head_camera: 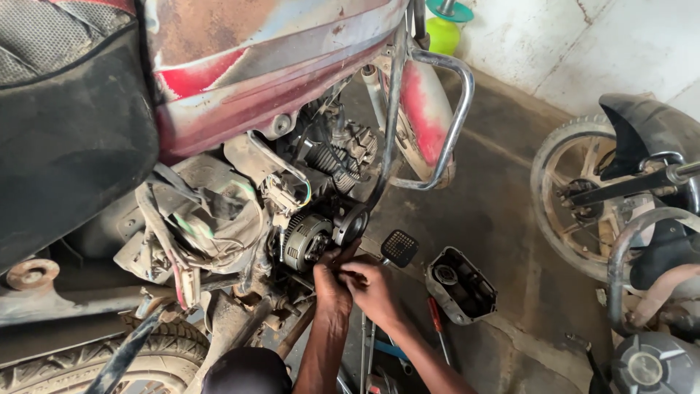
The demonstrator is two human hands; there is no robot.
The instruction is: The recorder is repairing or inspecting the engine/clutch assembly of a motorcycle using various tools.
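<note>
— Under the red, rust-flecked tank [240, 66] we have both hands at the ribbed round clutch [306, 239], bare metal, greasy, seated in the open side of the engine [332, 157].

— Our left hand [332, 281] comes up from below, wrist bent, fingers curled tight against the clutch's lower edge. Our right hand [373, 286] presses beside it, fingers pinched around something small that we cannot make out.

— Close quarters: the brake pedal [399, 248] with its cross-hatched pad sits just beside our right knuckles, and the bent chrome crash bar [456, 117] curves above.

— On the dusty concrete floor [510, 219] the removed grey cover [461, 284] lies hollow side up, near a red-handled screwdriver [436, 321]. Another motorcycle's front wheel [565, 197] stands well apart.
</note>
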